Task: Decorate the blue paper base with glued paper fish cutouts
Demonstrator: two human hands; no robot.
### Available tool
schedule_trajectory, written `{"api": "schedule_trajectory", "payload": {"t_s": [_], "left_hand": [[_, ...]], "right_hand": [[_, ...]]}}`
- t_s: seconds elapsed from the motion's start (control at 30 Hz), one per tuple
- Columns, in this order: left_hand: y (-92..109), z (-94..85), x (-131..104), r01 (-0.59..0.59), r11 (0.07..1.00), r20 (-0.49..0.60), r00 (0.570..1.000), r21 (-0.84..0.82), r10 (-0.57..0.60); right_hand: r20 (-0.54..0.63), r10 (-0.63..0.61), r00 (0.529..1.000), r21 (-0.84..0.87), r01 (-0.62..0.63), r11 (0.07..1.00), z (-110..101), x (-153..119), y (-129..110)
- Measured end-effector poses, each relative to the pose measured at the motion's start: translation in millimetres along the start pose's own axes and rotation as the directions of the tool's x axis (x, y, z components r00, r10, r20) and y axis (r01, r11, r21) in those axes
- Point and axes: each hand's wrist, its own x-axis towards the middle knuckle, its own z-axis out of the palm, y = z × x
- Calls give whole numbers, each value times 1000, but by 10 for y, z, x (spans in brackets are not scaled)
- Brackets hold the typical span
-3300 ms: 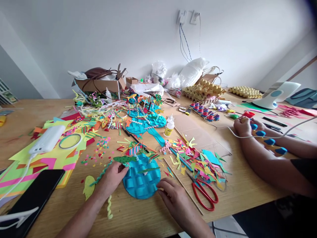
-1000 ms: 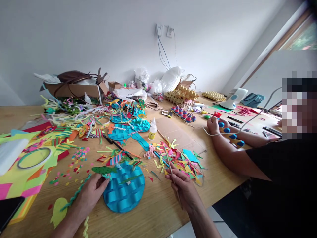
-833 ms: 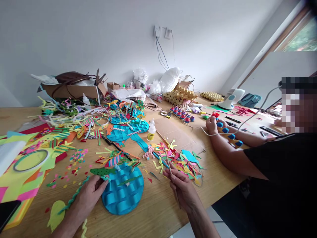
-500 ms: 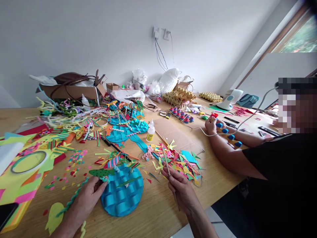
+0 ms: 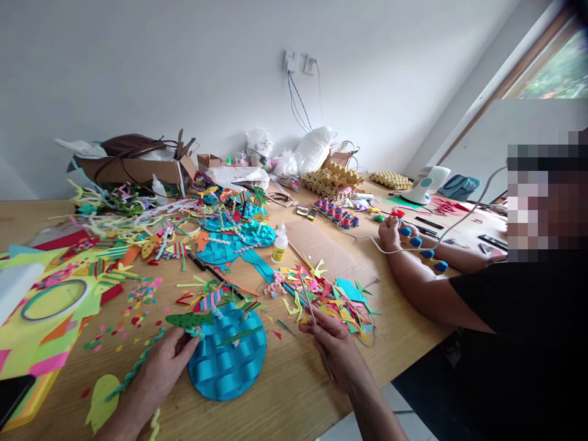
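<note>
A round blue woven paper disc (image 5: 227, 361) lies on the wooden table with small fish and curled pieces on its upper part. At its left edge, my left hand (image 5: 166, 361) pinches a light-blue curled piece (image 5: 195, 332), beside a dark green paper fish (image 5: 186, 320). Between the fingers of my right hand (image 5: 333, 343) is a thin stick (image 5: 307, 297), pointing up and away. Behind that hand lies a heap of coloured paper scraps (image 5: 340, 306). A yellow paper shape (image 5: 101, 401) and a twisted teal strand (image 5: 133, 370) lie left of my left wrist.
A glue bottle (image 5: 280, 245) stands behind the scraps. Further back are more blue discs (image 5: 220, 248). Coloured paper sheets (image 5: 41, 331) and a tape roll (image 5: 54, 300) lie left. At right, another person's arms (image 5: 413, 288) hold a painted egg-carton strip (image 5: 427, 253).
My right hand and the stick have shifted very slightly. My left hand stays almost still at the disc's edge. The other person's hands have moved a little to the left.
</note>
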Motion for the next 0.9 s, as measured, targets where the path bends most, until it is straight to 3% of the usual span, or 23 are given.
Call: {"api": "schedule_trajectory", "payload": {"t_s": [0.3,0.47,0.57,0.77,0.9], "left_hand": [[18,2,-5,-29,1000,-7,1000,6,29],[37,-13,-26,-33,998,5,999,49,33],[71,-10,-39,-31,997,4,1000,69,31],[123,-11,-52,-49,995,4,999,88,49],[158,-14,-66,-40,993,-2,999,107,41]], "right_hand": [[24,-25,999,-172,29,985,-43,1,-57],[-58,-210,976,-362,175,916,-76,-48,-115],[-28,-318,948,-427,276,861,-101,-96,-110],[95,-249,964,-394,266,880,-56,-175,-89],[73,-252,965,-289,262,921,8,-199,-101]]}}
